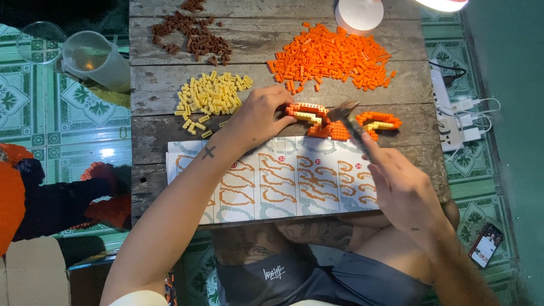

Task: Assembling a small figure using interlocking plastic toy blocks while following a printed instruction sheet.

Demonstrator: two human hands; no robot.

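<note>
While only the head view is given, both hands are seen from above over a weathered wooden table [283,39]. The left hand [258,116] is laid on the planks with its fingers curled down, and its fingertips are pressed against the left end of a small orange and yellow brick model [309,112]. The right hand [402,187] is closed around the handle of a small hammer [348,113], whose metal head is held just above the middle of the model, between the left piece and a second orange and yellow curved piece [381,120] lying a little to the right. A flat orange brick section [334,131] is seen between and just below these two pieces.

Near the table's front edge a printed instruction sheet [283,178] with rows of orange curved diagrams is spread, partly covered by the left forearm. Behind the model a large heap of loose orange bricks [334,56] is piled; a smaller heap of yellow bricks [209,96] lies just beyond the left hand, and brown bricks [192,34] are scattered at the far left corner. A clear plastic jug [93,56] stands on the tiled floor left of the table, and a phone [486,245] lies on the floor at the right.
</note>
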